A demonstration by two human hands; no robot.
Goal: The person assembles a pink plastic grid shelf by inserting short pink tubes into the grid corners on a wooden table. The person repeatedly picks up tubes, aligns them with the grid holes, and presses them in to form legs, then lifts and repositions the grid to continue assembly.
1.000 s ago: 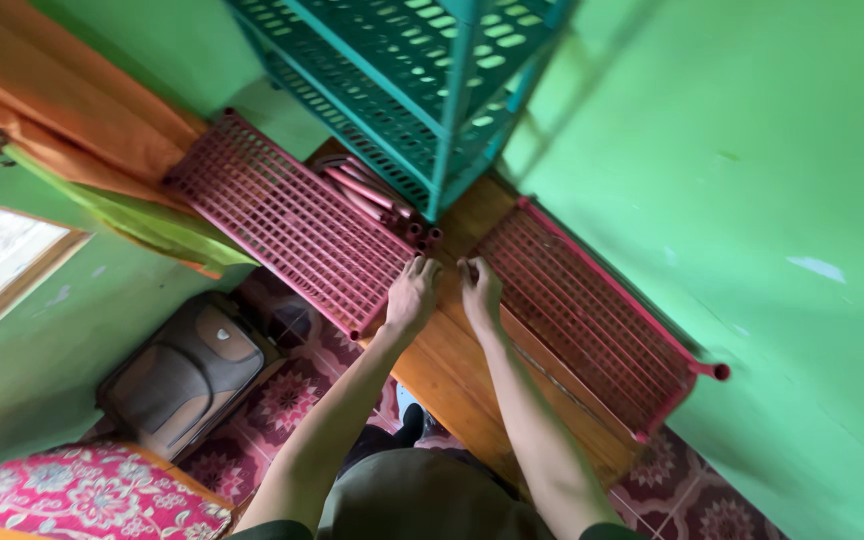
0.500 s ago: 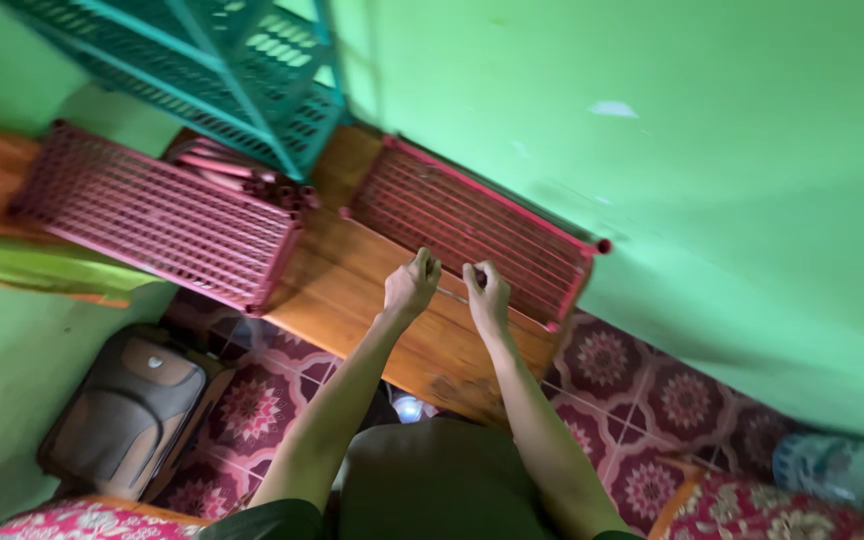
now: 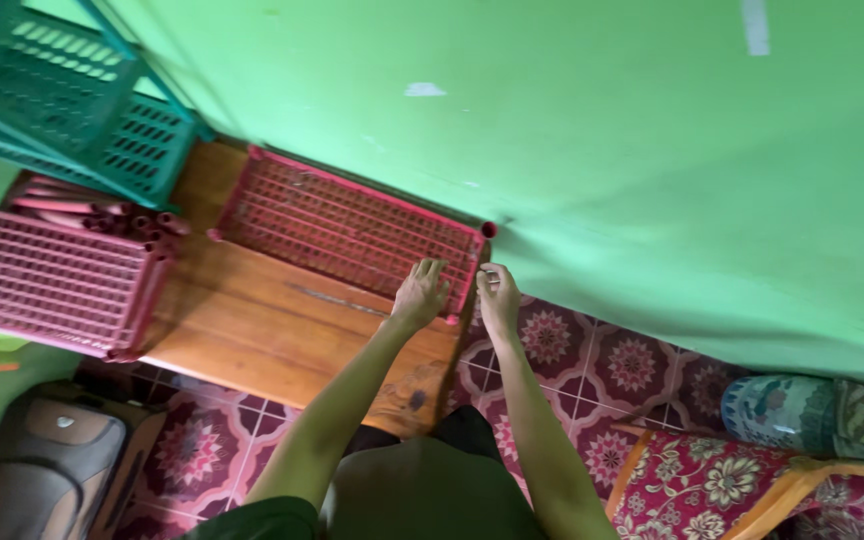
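1. 2 pink lattice shelf panels lie on the wooden table (image 3: 252, 325): the left panel (image 3: 47, 280) sits beside a bundle of pink tubes (image 3: 102, 212), under a teal rack (image 3: 62, 100).
2. Against the green wall (image 3: 602, 150), the right panel (image 3: 347, 232) lies flat.
3. Left hand (image 3: 420, 297) rests on that panel's near right corner, fingers loosely spread.
4. Right hand (image 3: 498, 298) touches the corner's edge, fingers narrow.

The low wooden table (image 3: 252, 330) stood against my green wall, over the patterned floor tiles (image 3: 592, 370). On it lay a red plastic grid shelf (image 3: 342, 230) near the wall, a second red grid shelf (image 3: 42, 280), some red tubes (image 3: 102, 212) and a teal rack (image 3: 62, 100).
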